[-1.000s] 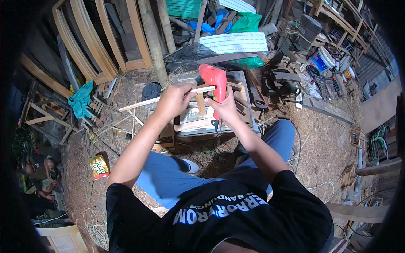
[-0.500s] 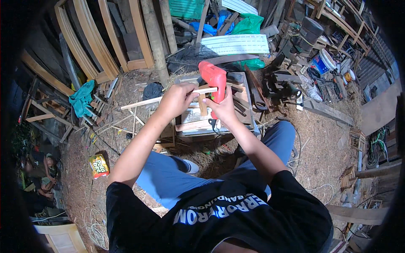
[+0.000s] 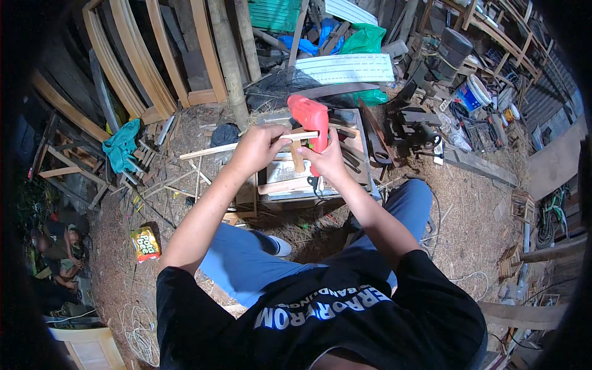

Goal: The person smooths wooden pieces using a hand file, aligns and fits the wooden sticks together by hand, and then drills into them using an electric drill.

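Note:
My right hand is wrapped around the handle of a red power drill, held upright over a low work table. The fingers of my left hand pinch a thin light wooden strip, which runs out to the left. Its right end reaches across to the drill and hides part of it. Below that end stands a short wooden block, close to my right thumb; whether the thumb presses on it I cannot tell. The drill's tip is not visible.
Dark hand tools and a handsaw lie at the table's right side. A wooden batten rests along its near edge. Wooden frames lean at the back left. A snack bag is on the floor, left. Another person sits far left.
The drill's body sits slightly lower relative to the strip. Both hands keep their grips, and the whole view has shifted a little.

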